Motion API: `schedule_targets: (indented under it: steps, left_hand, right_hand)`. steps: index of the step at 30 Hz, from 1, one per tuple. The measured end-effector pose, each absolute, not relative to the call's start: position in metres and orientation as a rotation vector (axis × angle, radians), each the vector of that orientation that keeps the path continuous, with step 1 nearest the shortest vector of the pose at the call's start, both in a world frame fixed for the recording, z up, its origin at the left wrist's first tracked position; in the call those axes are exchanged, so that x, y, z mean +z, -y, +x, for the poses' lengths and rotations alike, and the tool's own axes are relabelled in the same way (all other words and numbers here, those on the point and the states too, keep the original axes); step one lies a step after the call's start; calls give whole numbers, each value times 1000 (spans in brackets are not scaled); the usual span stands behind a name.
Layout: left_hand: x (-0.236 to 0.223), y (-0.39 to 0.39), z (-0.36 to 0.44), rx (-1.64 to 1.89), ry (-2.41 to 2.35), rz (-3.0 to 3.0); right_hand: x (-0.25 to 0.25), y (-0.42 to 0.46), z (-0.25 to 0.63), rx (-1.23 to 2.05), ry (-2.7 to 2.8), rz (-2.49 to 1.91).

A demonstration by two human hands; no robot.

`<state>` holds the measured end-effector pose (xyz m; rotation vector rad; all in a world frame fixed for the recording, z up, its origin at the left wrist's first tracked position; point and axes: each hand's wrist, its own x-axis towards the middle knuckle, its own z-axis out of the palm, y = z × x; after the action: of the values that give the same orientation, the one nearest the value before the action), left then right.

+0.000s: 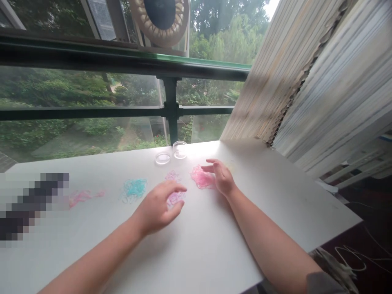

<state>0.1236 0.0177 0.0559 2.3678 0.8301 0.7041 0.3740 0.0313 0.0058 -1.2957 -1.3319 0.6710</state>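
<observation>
My left hand (161,204) hovers at a pile of purple bands (176,199), thumb and index finger apart and nothing seen between them. Part of that pile is hidden behind the fingers. More purple bands (173,176) lie just beyond it. My right hand (223,176) reaches over the right side of a pink pile of thin bands (200,178), its fingers stretched out and apart. Pale yellow bands (230,166) show faintly beyond its wrist. Left of my left hand lies a teal pile of bands (134,188). The bands look like small elastic loops.
Two clear round dishes, one a shallow dish (162,158) and one a taller dish (180,150), stand at the white table's (199,253) back edge. Scattered pink-red bands (85,197) lie at left, near a blurred-out patch. A railing (171,110) and a curtain (263,77) border the table.
</observation>
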Motion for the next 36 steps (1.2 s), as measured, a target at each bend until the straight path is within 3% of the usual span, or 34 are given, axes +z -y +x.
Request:
schedule_targets:
  steps: [10, 23, 36]
  left_hand:
    - [52, -59, 218, 468, -922, 2876]
    - [35, -68, 222, 448, -914, 3001]
    - [32, -60, 219, 442, -891, 2997]
  right_hand:
    - [6, -34, 374, 771, 1250, -1277]
    - [7, -37, 380, 633, 1301, -1390]
    - [7, -46, 379, 837, 1006, -1097]
